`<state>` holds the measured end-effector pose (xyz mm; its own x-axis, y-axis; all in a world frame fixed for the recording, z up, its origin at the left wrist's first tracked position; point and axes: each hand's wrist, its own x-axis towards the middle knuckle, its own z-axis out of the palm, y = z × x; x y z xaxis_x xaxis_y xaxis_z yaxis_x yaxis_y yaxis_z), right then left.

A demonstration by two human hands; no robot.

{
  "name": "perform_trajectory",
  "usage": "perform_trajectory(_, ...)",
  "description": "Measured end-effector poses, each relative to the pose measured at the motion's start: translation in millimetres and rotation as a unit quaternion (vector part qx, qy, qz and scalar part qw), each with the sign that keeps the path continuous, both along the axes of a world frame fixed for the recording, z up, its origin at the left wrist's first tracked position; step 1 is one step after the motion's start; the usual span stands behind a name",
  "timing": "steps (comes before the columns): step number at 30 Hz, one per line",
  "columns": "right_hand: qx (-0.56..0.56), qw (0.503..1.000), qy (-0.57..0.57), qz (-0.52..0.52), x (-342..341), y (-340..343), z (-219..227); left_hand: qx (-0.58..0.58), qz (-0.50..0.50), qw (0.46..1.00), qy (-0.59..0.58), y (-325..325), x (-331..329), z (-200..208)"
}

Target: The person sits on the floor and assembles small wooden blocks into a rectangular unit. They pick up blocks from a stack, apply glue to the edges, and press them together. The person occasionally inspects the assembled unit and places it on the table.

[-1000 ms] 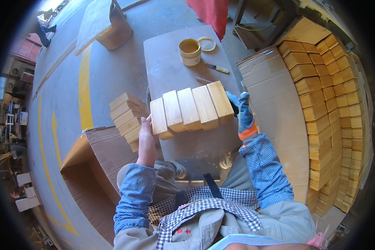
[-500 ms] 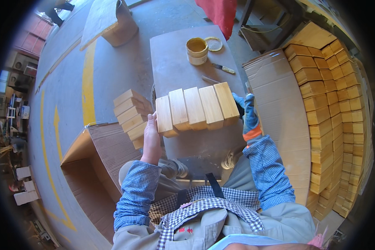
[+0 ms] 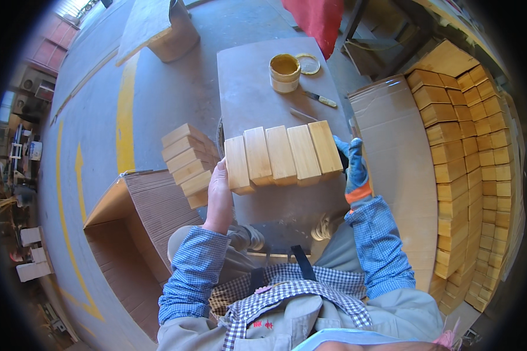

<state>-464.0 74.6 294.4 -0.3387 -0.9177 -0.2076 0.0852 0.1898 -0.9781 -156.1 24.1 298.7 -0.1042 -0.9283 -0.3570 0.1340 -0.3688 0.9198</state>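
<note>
A row of several pale wooden blocks (image 3: pixel 282 155) stands side by side in front of me, their ends slightly uneven. At the row's left end my bare left hand (image 3: pixel 219 196) presses, thumb up along the outermost block. My right hand (image 3: pixel 355 167), in a blue glove with an orange cuff, closes on the right end; its fingertips are partly hidden behind the last block. Whether the row rests on the grey-topped table (image 3: pixel 246 70) or is held just above it, I cannot tell. Left of the table sits a stack of similar blocks (image 3: pixel 187 158).
On the table stand an open tub of yellowish paste (image 3: pixel 284 73), its lid (image 3: pixel 308 64), a putty knife (image 3: pixel 321 99) and a thin stick (image 3: pixel 303 114). An open cardboard box (image 3: pixel 149 205) lies at left. At right, a carton (image 3: pixel 392 134) holds stacked wooden blocks (image 3: pixel 448 158).
The view has shifted slightly, so most things sit a little further right. The row's right end has dropped a little; both hands keep their hold. A distant person has mostly left view.
</note>
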Motion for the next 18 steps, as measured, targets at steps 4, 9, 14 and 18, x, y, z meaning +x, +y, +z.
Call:
perform_trajectory(4, 0.014, 1.0, -0.003, -0.008, 0.1, -0.4, -1.1, 0.002, 0.001, 1.0, -0.008, 1.9, -1.1, 2.1)
perform_trajectory(9, 0.02, 1.0, 0.012, 0.0, 0.8, -0.4, -1.8, -0.015, -0.008, 1.0, -0.02, 2.0, -2.1, 3.6)
perform_trajectory(14, 0.017, 1.0, -0.001, 0.005, 1.9, 0.4, -2.4, -0.056, -0.017, 0.997, -0.057, 4.6, -0.3, -2.1)
perform_trajectory(18, 0.057, 0.998, 0.008, -0.019, 1.3, 0.9, -6.3, -0.046, -0.008, 0.993, -0.104, 5.7, 0.3, -12.6)
